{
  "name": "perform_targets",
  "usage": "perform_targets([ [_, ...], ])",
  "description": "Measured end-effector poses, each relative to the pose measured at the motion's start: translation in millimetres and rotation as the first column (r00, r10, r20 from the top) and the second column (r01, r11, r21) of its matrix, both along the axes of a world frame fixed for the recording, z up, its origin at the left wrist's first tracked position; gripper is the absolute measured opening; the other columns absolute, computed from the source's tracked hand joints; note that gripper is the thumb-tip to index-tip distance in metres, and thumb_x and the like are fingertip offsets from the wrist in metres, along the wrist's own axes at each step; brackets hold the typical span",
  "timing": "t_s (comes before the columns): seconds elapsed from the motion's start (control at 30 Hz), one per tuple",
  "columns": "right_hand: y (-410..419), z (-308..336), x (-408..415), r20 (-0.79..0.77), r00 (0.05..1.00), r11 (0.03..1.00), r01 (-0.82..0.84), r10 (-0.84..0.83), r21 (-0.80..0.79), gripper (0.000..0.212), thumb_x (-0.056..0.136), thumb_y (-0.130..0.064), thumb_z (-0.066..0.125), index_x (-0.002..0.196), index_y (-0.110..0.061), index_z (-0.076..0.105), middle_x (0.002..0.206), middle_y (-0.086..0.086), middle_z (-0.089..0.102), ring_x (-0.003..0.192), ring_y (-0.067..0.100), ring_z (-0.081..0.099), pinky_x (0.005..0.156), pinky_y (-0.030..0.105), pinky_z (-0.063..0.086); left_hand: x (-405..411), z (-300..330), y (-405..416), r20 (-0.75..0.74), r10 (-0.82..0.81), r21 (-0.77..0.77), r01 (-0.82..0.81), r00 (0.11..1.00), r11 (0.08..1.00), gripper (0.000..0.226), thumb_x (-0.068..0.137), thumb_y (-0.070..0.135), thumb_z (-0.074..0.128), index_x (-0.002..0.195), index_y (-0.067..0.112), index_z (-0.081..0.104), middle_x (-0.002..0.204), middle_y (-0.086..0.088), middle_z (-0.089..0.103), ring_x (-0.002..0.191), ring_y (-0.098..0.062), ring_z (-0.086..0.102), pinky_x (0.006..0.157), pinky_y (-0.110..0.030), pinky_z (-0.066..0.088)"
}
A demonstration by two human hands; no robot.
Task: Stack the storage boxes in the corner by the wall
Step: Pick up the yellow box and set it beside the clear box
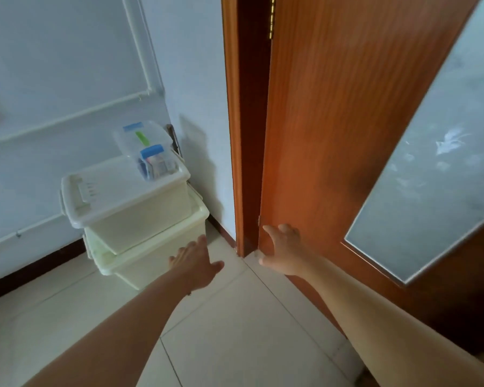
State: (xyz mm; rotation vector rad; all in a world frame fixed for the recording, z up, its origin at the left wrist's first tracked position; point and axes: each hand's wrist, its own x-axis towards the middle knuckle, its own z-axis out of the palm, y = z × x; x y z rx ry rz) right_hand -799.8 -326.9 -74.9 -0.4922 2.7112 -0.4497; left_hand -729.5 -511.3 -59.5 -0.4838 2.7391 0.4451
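Forearms: both bare, reaching forward from the lower edge over the pale tiled floor (235,317).
Left hand (196,261): fingers straight and spread, palm down, holding nothing; fingertips at or just short of the near right corner of the bottom box, contact cannot be told.
Right hand (284,251): fingers loosely spread, holding nothing, in front of the lower edge of the wooden door (333,135); whether it touches the door cannot be told.
Hands together: well apart, left by the boxes, right by the door.
Bottom box (157,255): large, cream, on the floor, just ahead and left of the left hand.
Middle box (129,208): cream with a white lid and side latch, set on the bottom box, turned slightly askew.
Top box (148,152): small, clear, blue clips, on the far right part of the middle lid.
Stack position: in the corner, white wall (53,79) behind and to the right, left of the door frame (235,135).
Door: open, frosted glass panel (430,163) at right.
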Motion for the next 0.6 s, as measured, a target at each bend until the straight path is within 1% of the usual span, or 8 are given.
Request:
perform_targets([
  [0.07, 25, -5, 24, 0.035, 0.998, 0.999, 0.051, -0.051, 0.008, 0.076, 0.085, -0.040, 0.062, 0.147, -0.027, 0.019, 0.148, 0.007, 0.025, 0.137, 0.031, 0.024, 0.107, 0.047, 0.035, 14, -4, 20, 0.018, -0.050, -0.010, 0.050, 0.999, 0.999, 0.072, 0.091, 0.047, 0.051, 0.146, 0.013, 0.019, 0.150, -0.009, 0.034, 0.136, -0.030, 0.035, 0.109, -0.047, 0.028],
  [0.17, 59, -14, 64, 0.077, 0.985, 0.989, 0.151, -0.151, 0.013, 0.082, 0.085, -0.040, 0.064, 0.149, -0.028, 0.014, 0.156, 0.007, 0.013, 0.144, 0.034, 0.010, 0.113, 0.049, 0.024, 35, -12, 50, 0.011, -0.123, -0.009, 0.123, 0.992, 0.992, 0.070, 0.090, 0.048, 0.051, 0.144, 0.014, 0.022, 0.148, -0.008, 0.038, 0.134, -0.028, 0.038, 0.108, -0.046, 0.030],
  [0.23, 83, -21, 94, 0.104, 0.972, 0.977, 0.209, -0.211, 0.028, 0.085, 0.086, -0.040, 0.063, 0.150, -0.028, 0.010, 0.159, 0.008, 0.005, 0.146, 0.034, 0.001, 0.115, 0.049, 0.018, 52, -21, 71, 0.002, -0.183, 0.003, 0.183, 0.983, 0.983, 0.075, 0.089, 0.049, 0.052, 0.146, 0.015, 0.018, 0.149, -0.008, 0.036, 0.135, -0.028, 0.036, 0.109, -0.048, 0.029],
  [0.3, 107, -28, 132, 0.123, 0.955, 0.963, 0.264, -0.269, 0.050, 0.086, 0.086, -0.040, 0.063, 0.151, -0.027, 0.008, 0.159, 0.009, 0.003, 0.146, 0.034, -0.002, 0.116, 0.048, 0.015, 75, -32, 95, 0.000, -0.245, 0.027, 0.245, 0.970, 0.969, 0.077, 0.088, 0.049, 0.052, 0.147, 0.017, 0.016, 0.150, -0.009, 0.035, 0.136, -0.030, 0.035, 0.109, -0.050, 0.028],
  [0.37, 130, -33, 168, 0.133, 0.939, 0.948, 0.310, -0.318, 0.074, 0.085, 0.085, -0.040, 0.063, 0.150, -0.025, 0.011, 0.158, 0.009, 0.006, 0.146, 0.033, 0.001, 0.115, 0.047, 0.018, 99, -45, 119, 0.017, -0.289, 0.061, 0.288, 0.957, 0.956, 0.076, 0.088, 0.049, 0.052, 0.147, 0.017, 0.016, 0.149, -0.010, 0.035, 0.136, -0.031, 0.035, 0.108, -0.050, 0.028],
  [0.47, 162, -39, 218, 0.149, 0.910, 0.921, 0.373, -0.386, 0.109, 0.084, 0.085, -0.039, 0.063, 0.150, -0.022, 0.013, 0.155, 0.011, 0.013, 0.144, 0.030, 0.012, 0.111, 0.042, 0.029, 136, -62, 155, 0.064, -0.352, 0.096, 0.345, 0.934, 0.934, 0.077, 0.089, 0.050, 0.051, 0.147, 0.015, 0.016, 0.150, -0.011, 0.034, 0.136, -0.031, 0.034, 0.108, -0.049, 0.028],
  [0.53, 180, -42, 245, 0.140, 0.897, 0.905, 0.402, -0.420, 0.140, 0.083, 0.084, -0.040, 0.063, 0.149, -0.021, 0.015, 0.152, 0.013, 0.018, 0.142, 0.030, 0.016, 0.110, 0.041, 0.029, 156, -70, 176, 0.089, -0.381, 0.112, 0.371, 0.920, 0.922, 0.078, 0.089, 0.051, 0.051, 0.148, 0.015, 0.014, 0.151, -0.011, 0.032, 0.136, -0.031, 0.034, 0.108, -0.049, 0.028],
  [0.6, 201, -44, 271, 0.142, 0.879, 0.889, 0.437, -0.454, 0.137, 0.082, 0.082, -0.038, 0.065, 0.147, -0.018, 0.020, 0.149, 0.013, 0.023, 0.140, 0.031, 0.017, 0.111, 0.042, 0.029, 176, -77, 200, 0.105, -0.413, 0.124, 0.400, 0.905, 0.908, 0.077, 0.089, 0.050, 0.051, 0.147, 0.015, 0.015, 0.149, -0.011, 0.034, 0.135, -0.031, 0.036, 0.108, -0.048, 0.029],
])
